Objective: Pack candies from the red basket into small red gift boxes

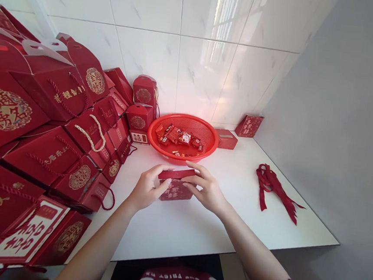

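Note:
A small dark red gift box point(177, 191) with pale lettering stands on the white table, between my two hands. Its top flap point(177, 174), with a small hole in the middle, shows above the front panel. My left hand point(149, 187) grips the box's left side, thumb at the front upper edge and fingers behind the flap. On the right side, my right hand point(206, 189) has its fingers bent around the flap's end and the upper corner. Just beyond the box is a red plastic basket point(206, 152) with wrapped candies point(177, 135) in it.
Many red gift boxes and bags point(58, 146) with rope handles are stacked high at left. Dark red ribbons point(275, 189) lie at right on the white table point(232, 218). Two more red boxes, one lying point(227, 140) and one leaning point(249, 126), are near the tiled wall point(149, 45).

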Available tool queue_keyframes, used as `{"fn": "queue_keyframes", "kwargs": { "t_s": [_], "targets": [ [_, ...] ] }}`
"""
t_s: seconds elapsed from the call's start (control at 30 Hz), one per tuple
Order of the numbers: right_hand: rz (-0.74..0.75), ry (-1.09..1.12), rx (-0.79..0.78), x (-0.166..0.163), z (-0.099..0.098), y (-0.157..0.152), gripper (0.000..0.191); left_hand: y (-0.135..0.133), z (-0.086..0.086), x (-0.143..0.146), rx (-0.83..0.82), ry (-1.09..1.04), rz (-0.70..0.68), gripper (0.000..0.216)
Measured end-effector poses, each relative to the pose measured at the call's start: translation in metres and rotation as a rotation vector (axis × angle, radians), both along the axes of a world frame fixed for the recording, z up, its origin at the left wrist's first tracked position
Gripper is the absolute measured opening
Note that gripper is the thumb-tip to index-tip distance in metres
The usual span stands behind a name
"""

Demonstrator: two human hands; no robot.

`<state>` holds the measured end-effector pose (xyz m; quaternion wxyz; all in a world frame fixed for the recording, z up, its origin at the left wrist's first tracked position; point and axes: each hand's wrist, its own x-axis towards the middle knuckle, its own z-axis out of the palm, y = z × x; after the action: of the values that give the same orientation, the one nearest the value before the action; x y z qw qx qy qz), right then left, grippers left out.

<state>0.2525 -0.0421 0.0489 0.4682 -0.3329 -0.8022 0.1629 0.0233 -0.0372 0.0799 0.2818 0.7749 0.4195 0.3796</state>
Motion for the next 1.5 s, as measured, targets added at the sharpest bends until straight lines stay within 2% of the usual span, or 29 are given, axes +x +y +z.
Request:
{"fn": "queue_keyframes", "kwargs": {
  "t_s": [0.13,0.27,0.33,0.47,0.57,0.7,0.77,0.93,1.13,1.2,1.4,1.5],
  "targets": [
    [-0.058,-0.064,0.104,-0.003,-0.009,0.001,0.030,0.003,0.002,0.000,-0.093,-0.079,-0.017,0.032],
    [-0.015,-0.113,0.104,-0.004,-0.009,0.002,0.043,0.006,-0.002,0.004,-0.210,-0.211,-0.035,0.026],
    [0.012,-0.094,0.059,-0.005,-0.008,0.004,0.044,0.008,-0.010,0.007,-0.291,-0.295,0.011,0.026],
    [0.019,-0.013,-0.042,-0.008,-0.012,0.009,0.045,0.011,-0.033,0.015,-0.377,-0.455,0.131,0.039],
    [0.000,0.033,-0.077,-0.010,-0.018,0.012,0.040,0.011,-0.046,0.020,-0.363,-0.492,0.146,0.039],
    [-0.031,0.104,-0.133,-0.013,-0.022,0.014,0.015,0.010,-0.054,0.027,-0.296,-0.519,0.158,0.029],
    [0.011,0.117,-0.200,-0.015,-0.020,0.013,0.017,0.009,-0.055,0.030,-0.203,-0.525,0.173,0.029],
    [0.037,0.073,-0.359,-0.015,-0.007,0.009,0.027,0.008,-0.054,0.031,0.079,-0.502,0.201,0.042],
    [0.164,0.006,-0.531,0.000,0.027,0.013,0.039,0.006,-0.052,0.022,0.158,-0.468,0.036,0.048],
    [0.184,-0.110,-0.496,0.007,0.040,0.016,0.038,0.005,-0.050,0.019,0.156,-0.449,-0.017,0.049],
    [0.089,-0.485,-0.161,0.009,0.064,0.018,0.031,0.001,-0.041,0.011,0.155,-0.346,-0.130,0.057],
    [0.064,-0.629,-0.155,0.006,0.069,0.018,0.045,-0.005,-0.036,0.007,0.185,-0.232,-0.164,0.045]
  ]
}}
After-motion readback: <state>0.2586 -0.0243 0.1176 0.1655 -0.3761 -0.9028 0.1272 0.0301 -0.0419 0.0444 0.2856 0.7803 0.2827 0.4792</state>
